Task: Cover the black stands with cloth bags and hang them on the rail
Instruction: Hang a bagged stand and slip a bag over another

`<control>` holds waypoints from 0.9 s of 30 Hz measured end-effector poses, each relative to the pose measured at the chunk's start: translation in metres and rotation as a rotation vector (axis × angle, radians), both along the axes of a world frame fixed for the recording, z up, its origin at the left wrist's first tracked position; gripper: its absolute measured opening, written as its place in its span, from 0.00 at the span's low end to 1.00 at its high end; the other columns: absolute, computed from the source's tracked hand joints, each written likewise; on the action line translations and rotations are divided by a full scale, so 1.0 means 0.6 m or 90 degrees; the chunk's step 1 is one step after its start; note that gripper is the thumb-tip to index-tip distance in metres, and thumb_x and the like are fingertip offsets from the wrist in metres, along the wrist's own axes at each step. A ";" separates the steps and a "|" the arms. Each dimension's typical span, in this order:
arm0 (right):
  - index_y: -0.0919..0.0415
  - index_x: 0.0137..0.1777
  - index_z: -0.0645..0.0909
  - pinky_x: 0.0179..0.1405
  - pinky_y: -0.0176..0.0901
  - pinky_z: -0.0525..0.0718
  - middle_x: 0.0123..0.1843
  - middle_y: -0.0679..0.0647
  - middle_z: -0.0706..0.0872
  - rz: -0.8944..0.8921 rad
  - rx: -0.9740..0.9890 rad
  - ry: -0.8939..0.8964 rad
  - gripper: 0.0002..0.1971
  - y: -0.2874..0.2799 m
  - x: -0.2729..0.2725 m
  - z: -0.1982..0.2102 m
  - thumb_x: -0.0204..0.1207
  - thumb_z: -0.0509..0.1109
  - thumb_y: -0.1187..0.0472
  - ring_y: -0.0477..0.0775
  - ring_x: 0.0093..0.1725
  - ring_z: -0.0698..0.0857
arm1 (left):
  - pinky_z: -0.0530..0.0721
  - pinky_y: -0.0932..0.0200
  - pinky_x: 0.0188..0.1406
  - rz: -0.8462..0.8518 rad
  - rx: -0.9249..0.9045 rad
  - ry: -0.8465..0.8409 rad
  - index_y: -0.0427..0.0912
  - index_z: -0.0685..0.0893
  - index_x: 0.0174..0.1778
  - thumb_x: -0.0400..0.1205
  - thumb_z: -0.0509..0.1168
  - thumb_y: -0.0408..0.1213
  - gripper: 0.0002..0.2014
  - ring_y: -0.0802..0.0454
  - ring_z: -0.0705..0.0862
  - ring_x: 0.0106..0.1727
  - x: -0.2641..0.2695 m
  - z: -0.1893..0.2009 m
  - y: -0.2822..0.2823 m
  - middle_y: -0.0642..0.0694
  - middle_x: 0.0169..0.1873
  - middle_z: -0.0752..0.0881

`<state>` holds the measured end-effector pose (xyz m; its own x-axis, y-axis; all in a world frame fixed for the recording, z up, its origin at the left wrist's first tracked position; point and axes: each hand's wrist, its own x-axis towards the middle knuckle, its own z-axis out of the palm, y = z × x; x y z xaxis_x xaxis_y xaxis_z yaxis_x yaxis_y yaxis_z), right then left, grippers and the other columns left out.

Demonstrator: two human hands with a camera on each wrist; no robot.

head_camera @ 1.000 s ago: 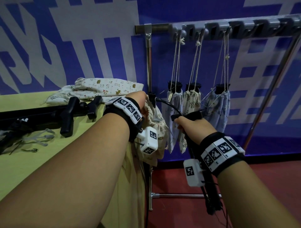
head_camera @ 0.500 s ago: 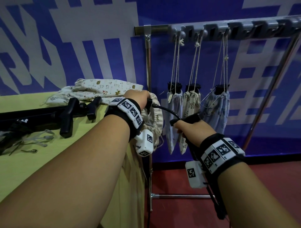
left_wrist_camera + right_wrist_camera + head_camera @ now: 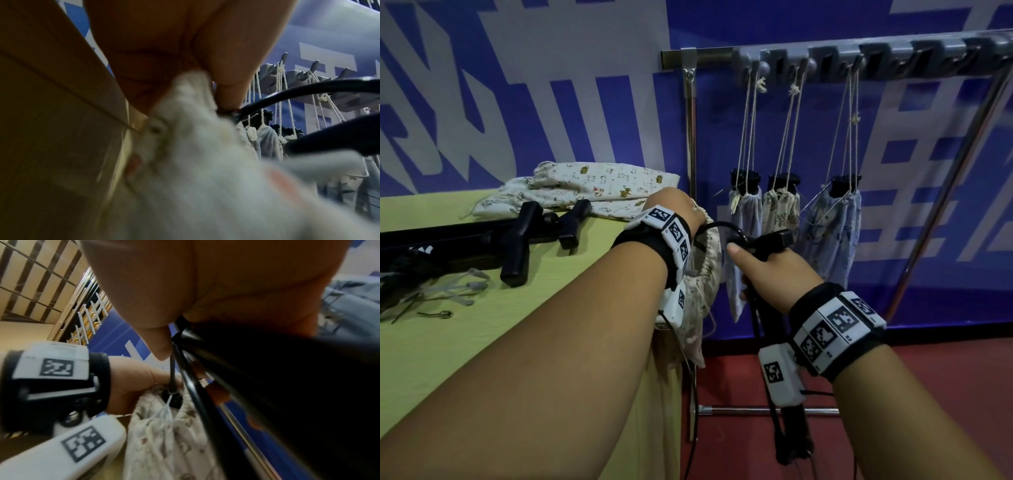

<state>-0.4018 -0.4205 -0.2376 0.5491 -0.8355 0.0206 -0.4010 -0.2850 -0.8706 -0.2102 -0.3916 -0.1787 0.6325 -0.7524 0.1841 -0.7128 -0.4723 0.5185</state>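
Note:
My left hand [image 3: 681, 216] pinches the gathered mouth of a printed cloth bag [image 3: 703, 274] at the table's right corner; its fingertips are hidden in the head view. In the left wrist view the bag [image 3: 195, 162] fills the frame, blurred. My right hand [image 3: 763, 270] grips a folded black stand [image 3: 774, 240] just right of the bag, with the legs [image 3: 791, 442] hanging toward the floor. A black cable [image 3: 726, 226] arcs from the bag's mouth to the stand's top. In the right wrist view the stand [image 3: 287, 394] sits beside the bag [image 3: 164, 434].
Three bagged stands [image 3: 777, 209] hang by strings from hooks on the grey rail [image 3: 893, 58]. Its metal post [image 3: 691, 144] stands close behind my left hand. On the yellow-green table [image 3: 482, 342] lie more black stands [image 3: 517, 240] and a pile of cloth bags [image 3: 592, 185].
My right hand has brought the stand's top a little leftward, closer to the bag's mouth. The left hand keeps its hold on the bag and has barely moved.

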 end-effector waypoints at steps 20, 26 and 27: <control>0.47 0.51 0.86 0.40 0.42 0.83 0.45 0.48 0.92 0.020 0.000 0.054 0.19 0.005 0.024 -0.024 0.86 0.67 0.33 0.49 0.44 0.89 | 0.84 0.58 0.40 -0.247 -0.014 0.159 0.46 0.94 0.42 0.79 0.75 0.47 0.09 0.54 0.87 0.35 -0.049 0.006 0.013 0.53 0.31 0.90; 0.50 0.68 0.86 0.43 0.45 0.85 0.57 0.55 0.93 0.015 0.026 0.087 0.21 -0.008 0.027 -0.034 0.88 0.66 0.36 0.57 0.52 0.92 | 0.86 0.51 0.49 -0.291 0.002 0.203 0.48 0.94 0.42 0.79 0.74 0.46 0.07 0.55 0.86 0.41 -0.061 0.010 0.017 0.46 0.37 0.90; 0.52 0.70 0.85 0.48 0.46 0.86 0.59 0.57 0.92 0.017 0.011 0.106 0.21 -0.009 0.029 -0.035 0.89 0.66 0.39 0.60 0.55 0.91 | 0.87 0.50 0.49 -0.288 0.006 0.221 0.52 0.95 0.40 0.80 0.75 0.46 0.05 0.55 0.88 0.43 -0.064 0.011 0.018 0.48 0.39 0.92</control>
<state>-0.3845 -0.4261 -0.2585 0.5661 -0.8197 -0.0877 -0.5330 -0.2827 -0.7975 -0.2484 -0.3809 -0.1718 0.2688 -0.9631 0.0149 -0.6343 -0.1653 0.7552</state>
